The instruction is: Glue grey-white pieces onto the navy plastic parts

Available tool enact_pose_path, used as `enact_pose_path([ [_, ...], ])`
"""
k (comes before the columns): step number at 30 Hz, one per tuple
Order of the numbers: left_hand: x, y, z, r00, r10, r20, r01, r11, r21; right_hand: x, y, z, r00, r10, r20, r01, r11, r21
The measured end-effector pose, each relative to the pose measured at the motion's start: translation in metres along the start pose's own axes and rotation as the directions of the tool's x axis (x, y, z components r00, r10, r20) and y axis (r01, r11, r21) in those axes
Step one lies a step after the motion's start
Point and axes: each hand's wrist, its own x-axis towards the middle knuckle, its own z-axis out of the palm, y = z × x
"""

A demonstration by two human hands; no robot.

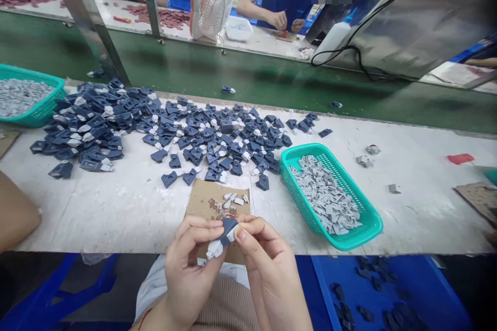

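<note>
A dark blue and white plastic part (227, 231) is held between both hands near the table's front edge. My left hand (194, 258) pinches its left side, with the white toothed end sticking out below the fingers. At its right side my right hand (267, 264) presses a small light piece (231, 234) against the blue body with thumb and forefinger. Under and behind the hands lies a piece of cardboard (200, 196) bearing several small white-grey pieces (232, 199) and a brown, wet-looking smear.
A large heap of blue and white parts (217, 137) spreads behind the cardboard. Teal baskets of grey pieces stand right (288, 186) and far left (54, 106). A green belt (272, 80) runs behind. A blue crate (419, 289) sits below right. Co-workers (267, 2) sit opposite.
</note>
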Motion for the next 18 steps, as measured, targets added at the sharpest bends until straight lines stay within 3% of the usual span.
enact_pose_path([
  [10, 0.000, 0.002, 0.000, 0.993, 0.121, -0.009, -0.120, 0.991, 0.061, -0.001, -0.004, -0.001, 0.995, -0.052, 0.084, 0.051, 0.999, 0.018],
  [14, 0.004, 0.006, 0.004, 0.997, 0.077, -0.018, -0.078, 0.997, -0.017, 0.002, -0.010, -0.004, 0.989, -0.026, 0.148, 0.032, 0.999, -0.041],
  [18, 0.010, 0.012, 0.008, 1.000, 0.030, -0.003, -0.031, 0.996, -0.084, 0.006, -0.018, -0.006, 0.977, -0.089, 0.195, 0.107, 0.991, -0.085],
])
